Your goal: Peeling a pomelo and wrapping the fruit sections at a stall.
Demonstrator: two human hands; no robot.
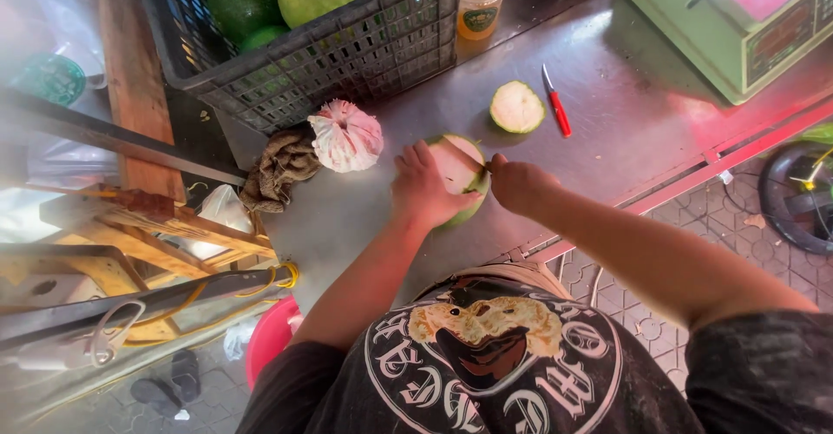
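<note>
On the steel counter (607, 95), beside the dark plastic crate (347, 43) of green fruit, a big round green fruit (458, 178) sits partly peeled. One cut green slice (516, 107) lies by the red-handled knife (555, 104). Left hand (423, 187) steadies the fruit from above; right hand (519, 184) is clenched on something hidden, maybe a blade.

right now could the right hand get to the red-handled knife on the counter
Probably yes. The right hand is busy cutting the green fruit, but the red-handled knife lies just beyond it on bare steel counter, with nothing between them.
</note>
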